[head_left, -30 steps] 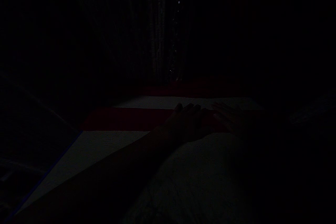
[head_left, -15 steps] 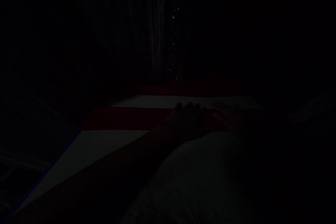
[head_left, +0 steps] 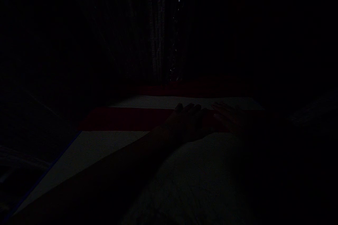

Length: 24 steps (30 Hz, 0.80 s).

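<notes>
The view is very dark. A flat surface that looks like cloth, with a dark red band (head_left: 126, 119) between pale areas (head_left: 111, 144), spreads in front of me. My left hand (head_left: 188, 121) lies palm down over the red band, fingers stretched forward and thumb pointing right. Just right of it, my right hand (head_left: 227, 112) rests over the same band, fingers extended and pointing left. A small gap separates the two hands. Shadow swallows the right wrist and forearm. I make out nothing held in either hand.
A blue edge (head_left: 50, 168) runs along the left side of the pale surface. Beyond its far end, another dark red strip (head_left: 185, 89) shows. Faint vertical folds (head_left: 157, 42) and small glints (head_left: 174, 38) rise at the back. The right side is black.
The picture is slightly dimmer, and the glints at the back have shifted a little. Both hands stay in nearly the same place.
</notes>
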Tool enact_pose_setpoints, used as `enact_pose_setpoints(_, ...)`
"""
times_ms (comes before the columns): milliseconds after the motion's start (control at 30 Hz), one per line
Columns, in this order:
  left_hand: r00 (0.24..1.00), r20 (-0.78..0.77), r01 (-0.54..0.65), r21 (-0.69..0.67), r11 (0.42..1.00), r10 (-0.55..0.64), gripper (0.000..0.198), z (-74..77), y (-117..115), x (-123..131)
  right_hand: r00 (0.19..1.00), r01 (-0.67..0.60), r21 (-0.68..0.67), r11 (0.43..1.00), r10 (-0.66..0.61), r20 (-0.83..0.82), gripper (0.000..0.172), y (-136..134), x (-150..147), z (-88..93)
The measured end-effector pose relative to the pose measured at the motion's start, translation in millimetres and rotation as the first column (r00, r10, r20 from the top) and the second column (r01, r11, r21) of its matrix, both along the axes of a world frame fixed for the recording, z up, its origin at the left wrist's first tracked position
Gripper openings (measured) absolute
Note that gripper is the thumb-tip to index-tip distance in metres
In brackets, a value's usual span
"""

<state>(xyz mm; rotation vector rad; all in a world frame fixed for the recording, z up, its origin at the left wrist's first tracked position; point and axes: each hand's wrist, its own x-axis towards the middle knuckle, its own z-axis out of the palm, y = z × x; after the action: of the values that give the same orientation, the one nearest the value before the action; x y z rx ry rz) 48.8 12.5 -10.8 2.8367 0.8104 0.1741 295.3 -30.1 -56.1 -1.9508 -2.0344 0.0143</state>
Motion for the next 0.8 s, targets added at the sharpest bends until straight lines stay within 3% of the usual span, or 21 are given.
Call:
enact_pose_setpoints(433, 1.000, -0.011, -0.012, -0.005, 1.000, 0.012, 0.085, 2.7, -2.0, 0.9, 1.000, -0.026, -0.003, 1.000, 0.026, -0.011, 0.071, 1.2, 4.9, -4.2)
enact_pose_setpoints(800, 1.000, -0.012, -0.005, 0.008, 1.000, 0.005, 0.081, 4.8, -2.7, 0.3, 1.000, -0.027, -0.117, 0.993, 0.027, -0.002, 0.073, -4.0, -0.3, 10.9)
